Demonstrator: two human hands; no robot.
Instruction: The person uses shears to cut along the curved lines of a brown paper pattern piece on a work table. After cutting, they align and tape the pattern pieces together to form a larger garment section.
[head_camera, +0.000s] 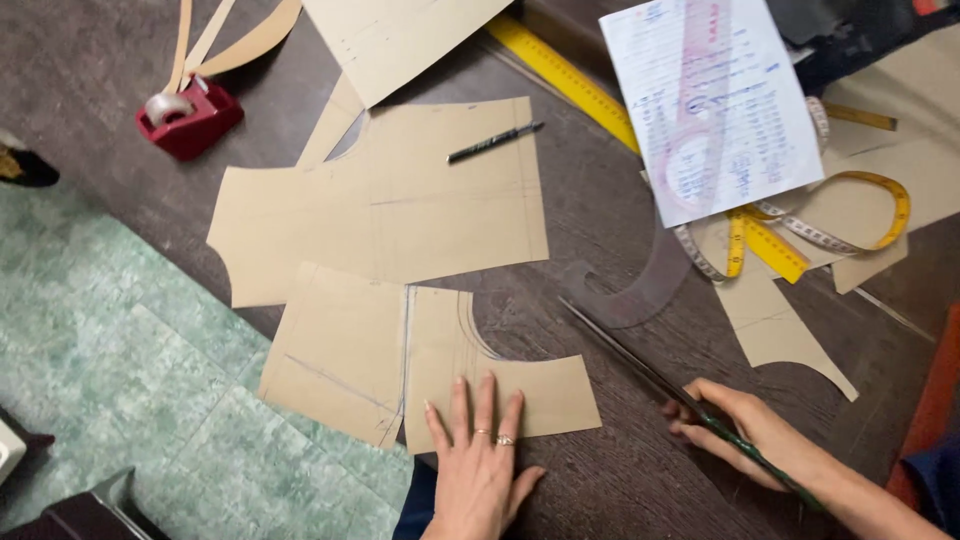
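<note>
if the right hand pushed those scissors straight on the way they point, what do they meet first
Probably the clear curved ruler: the scissors in the right hand point up-left, tips beside its lower edge. Overlap is unclear.

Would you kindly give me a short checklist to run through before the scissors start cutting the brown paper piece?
1. Left hand flat on the brown paper piece: ok.
2. Right hand gripping the scissors: ok.
3. Blades opened: cannot tell; they look closed.
4. Blade tips at the paper edge: not ok; they lie on the dark table, apart from it.
5. Left fingers away from the blades: ok.
6. Curved pencil line visible on the piece: ok.
</note>
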